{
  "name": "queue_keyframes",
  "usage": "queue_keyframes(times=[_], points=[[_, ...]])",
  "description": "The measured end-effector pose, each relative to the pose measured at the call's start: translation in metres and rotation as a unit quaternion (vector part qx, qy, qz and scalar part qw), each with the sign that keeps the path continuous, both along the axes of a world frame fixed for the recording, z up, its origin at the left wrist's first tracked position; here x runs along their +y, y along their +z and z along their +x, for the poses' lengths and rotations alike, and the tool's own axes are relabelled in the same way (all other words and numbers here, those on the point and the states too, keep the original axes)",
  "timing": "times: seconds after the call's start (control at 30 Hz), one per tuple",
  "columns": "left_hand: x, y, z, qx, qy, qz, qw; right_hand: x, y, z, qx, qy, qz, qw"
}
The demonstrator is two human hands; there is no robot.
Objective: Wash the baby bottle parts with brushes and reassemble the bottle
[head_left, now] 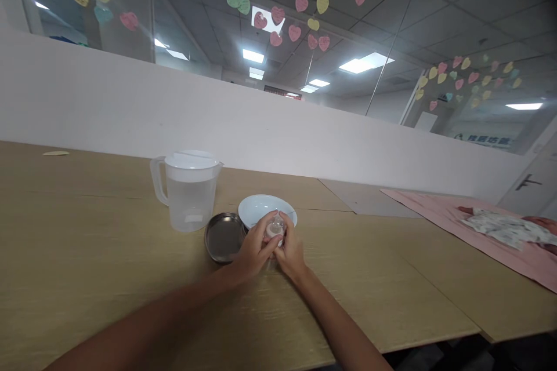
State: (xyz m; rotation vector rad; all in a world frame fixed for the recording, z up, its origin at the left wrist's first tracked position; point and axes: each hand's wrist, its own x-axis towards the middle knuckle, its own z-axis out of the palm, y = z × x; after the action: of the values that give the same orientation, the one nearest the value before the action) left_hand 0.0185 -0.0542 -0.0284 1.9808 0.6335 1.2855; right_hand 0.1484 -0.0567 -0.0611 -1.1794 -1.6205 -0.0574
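Observation:
Both my hands are wrapped around a clear baby bottle (275,232) with a see-through nipple on top, just in front of a pale blue-white bowl (256,204). My left hand (255,249) grips its left side, fingers curled toward the top. On the other side, my right hand (290,250) closes round the bottle with the thumb near the collar. Much of the bottle's body is hidden by the fingers. A shallow metal tray (224,239) lies beside my left hand, close to the bowl.
Left of the tray stands a lidded clear pitcher (191,194) holding clear liquid. At the far right, a doll-like figure in patterned cloth (505,227) lies on a pink cloth (435,208). A low white wall (261,127) with glass above borders the wooden table (108,278).

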Motion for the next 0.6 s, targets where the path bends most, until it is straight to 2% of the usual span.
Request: queue_keyframes(times=[0.2,0.37,0.6], points=[[0.0014,0.0035,-0.0021,-0.005,-0.025,-0.019,1.000,-0.0025,0.0052,-0.0026,0.005,0.002,-0.018,1.000],[0.0036,0.0049,-0.0027,0.003,-0.032,-0.016,0.999,-0.0041,0.0090,-0.0054,-0.004,-0.014,0.006,1.000],[0.0060,0.0079,-0.0063,0.022,-0.040,-0.018,0.999,-0.0047,0.0064,-0.0091,-0.017,-0.028,-0.002,0.999]])
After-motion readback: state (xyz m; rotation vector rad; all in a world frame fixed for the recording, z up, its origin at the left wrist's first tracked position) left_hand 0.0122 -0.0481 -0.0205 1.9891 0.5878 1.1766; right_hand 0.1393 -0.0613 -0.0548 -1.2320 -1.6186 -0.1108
